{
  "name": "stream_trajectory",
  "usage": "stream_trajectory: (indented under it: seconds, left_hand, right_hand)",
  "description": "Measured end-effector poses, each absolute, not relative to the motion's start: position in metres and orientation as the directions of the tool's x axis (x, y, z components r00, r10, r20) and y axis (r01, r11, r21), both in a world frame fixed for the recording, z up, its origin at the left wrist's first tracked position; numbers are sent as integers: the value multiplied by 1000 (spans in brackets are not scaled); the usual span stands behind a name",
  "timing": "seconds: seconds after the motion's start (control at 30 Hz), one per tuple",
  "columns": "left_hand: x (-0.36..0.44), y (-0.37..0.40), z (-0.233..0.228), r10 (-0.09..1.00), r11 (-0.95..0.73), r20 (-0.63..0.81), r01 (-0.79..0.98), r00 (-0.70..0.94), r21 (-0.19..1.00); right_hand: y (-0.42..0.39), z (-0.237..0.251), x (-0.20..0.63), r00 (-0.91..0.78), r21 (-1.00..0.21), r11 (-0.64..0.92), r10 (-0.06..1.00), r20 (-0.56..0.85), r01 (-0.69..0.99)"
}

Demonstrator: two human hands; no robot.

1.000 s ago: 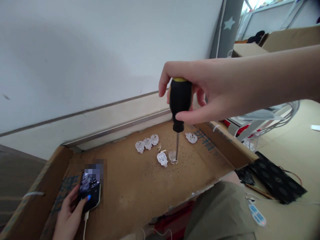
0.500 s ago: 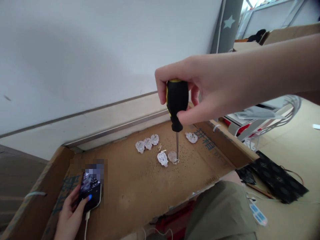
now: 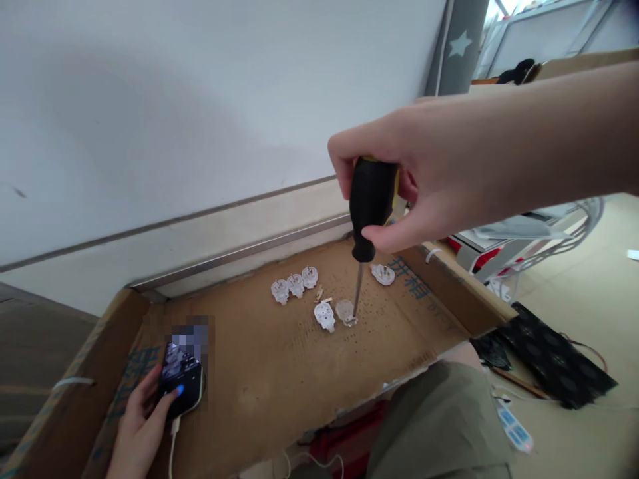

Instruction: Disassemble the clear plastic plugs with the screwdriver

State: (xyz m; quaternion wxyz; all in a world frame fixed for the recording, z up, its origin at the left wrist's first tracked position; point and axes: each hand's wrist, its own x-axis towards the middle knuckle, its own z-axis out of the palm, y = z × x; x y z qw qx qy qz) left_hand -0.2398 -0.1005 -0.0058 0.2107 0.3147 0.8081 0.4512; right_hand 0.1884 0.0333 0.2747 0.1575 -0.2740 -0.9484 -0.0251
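Note:
My right hand (image 3: pixel 399 183) is wrapped round the black and yellow handle of a screwdriver (image 3: pixel 370 206). Its thin shaft slants down to the edge of a clear plastic plug cover (image 3: pixel 345 311) lying on cardboard. Just left of that cover is a white plug piece (image 3: pixel 325 317). Three white plug pieces with metal pins (image 3: pixel 295 285) sit in a row farther back, and another plug piece (image 3: pixel 383 274) lies to the right. At the lower left my left hand (image 3: pixel 142 412) grips a smartphone (image 3: pixel 180 378), thumb on its lit screen, with a white cable plugged in.
The cardboard tray (image 3: pixel 239 392) has raised side walls and a torn front edge. Small metal bits (image 3: pixel 322 297) lie among the plug pieces. A pale wall (image 3: pixel 200 100) stands behind. On the floor at right are a power strip (image 3: pixel 514 428) and a black panel (image 3: pixel 559 352).
My right hand has shifted a little right, and the screwdriver handle now leans that way while its tip stays at the clear cover. The left hand keeps hold of the smartphone.

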Motion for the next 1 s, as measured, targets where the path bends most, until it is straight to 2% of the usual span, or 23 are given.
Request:
stream_trajectory:
  seconds: [0.1, 0.27, 0.37, 0.47, 0.63, 0.73, 1.0]
  left_hand:
    - [-241, -101, -8, 709, 383, -62, 310, -702, 870]
    - [-243, -97, -8, 687, 374, -55, 288, -724, 881]
    - [-241, -97, -2, 682, 401, -81, 280, -727, 872]
    - [-236, -99, 2, 681, 420, -90, 287, -726, 861]
    - [-233, -98, 3, 688, 394, -70, 291, -722, 872]
    - [-233, -96, 3, 674, 396, -54, 299, -737, 868]
    - [-237, -100, 0, 701, 427, -85, 322, -708, 845]
  right_hand:
    - [36, 280, 185, -798, 53, 821, 534, 281, 568]
    - [34, 278, 178, -814, 163, 821, 478, 330, 547]
    - [32, 275, 176, -771, 223, 754, 526, 359, 618]
    - [32, 273, 177, -759, 172, 765, 532, 375, 621]
    - [32, 273, 181, -811, -56, 854, 509, 287, 517]
    - [32, 273, 179, -827, -144, 866, 500, 255, 479]
    - [28, 275, 175, -784, -120, 828, 559, 269, 548]
